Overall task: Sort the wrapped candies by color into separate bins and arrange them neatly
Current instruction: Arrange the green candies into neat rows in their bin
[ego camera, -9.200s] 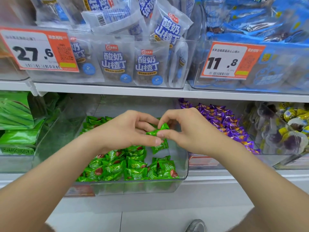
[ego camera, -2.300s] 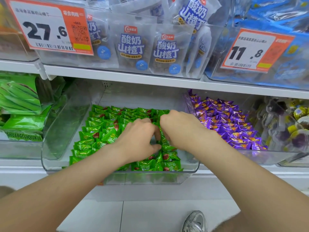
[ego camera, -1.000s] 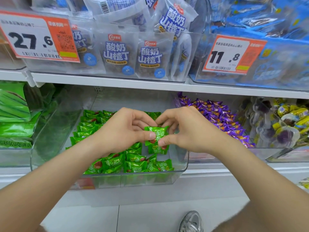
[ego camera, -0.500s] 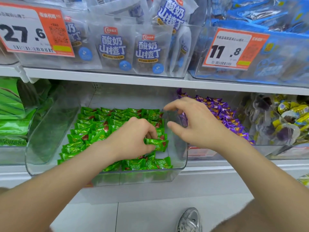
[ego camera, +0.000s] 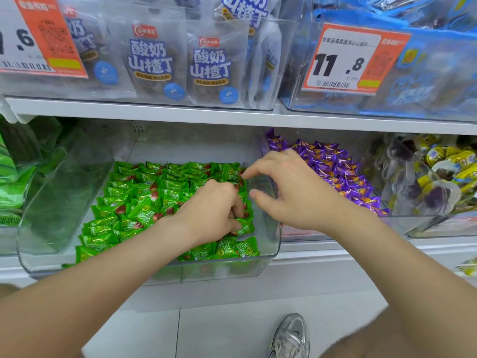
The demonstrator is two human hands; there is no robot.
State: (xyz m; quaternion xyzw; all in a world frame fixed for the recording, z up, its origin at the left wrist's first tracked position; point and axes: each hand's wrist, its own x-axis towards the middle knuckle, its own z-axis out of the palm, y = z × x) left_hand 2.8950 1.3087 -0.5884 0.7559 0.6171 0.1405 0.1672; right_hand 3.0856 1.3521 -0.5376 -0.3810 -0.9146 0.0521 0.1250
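A clear plastic bin [ego camera: 268, 244] on the lower shelf holds several green wrapped candies [ego camera: 144, 195] laid in rough rows. My left hand [ego camera: 211, 213] is down inside the bin near its front right corner, fingers closed on a green candy [ego camera: 244, 224] that it presses among the others. My right hand [ego camera: 289, 192] hovers above the bin's right wall with its fingers spread and nothing in them. Just to the right, a second clear bin holds purple wrapped candies [ego camera: 335, 166].
A bin of yellow and purple sweets [ego camera: 438, 177] stands at the far right, green packets [ego camera: 15, 182] at the far left. The upper shelf [ego camera: 232, 115] carries bins of white and blue bags with price tags [ego camera: 346, 58]. My shoe [ego camera: 290, 337] shows on the floor below.
My left hand has pushed the green candy lower into the bin's front right corner. My right hand, which let go of that candy, has lifted further and spread open over the bin's right wall.
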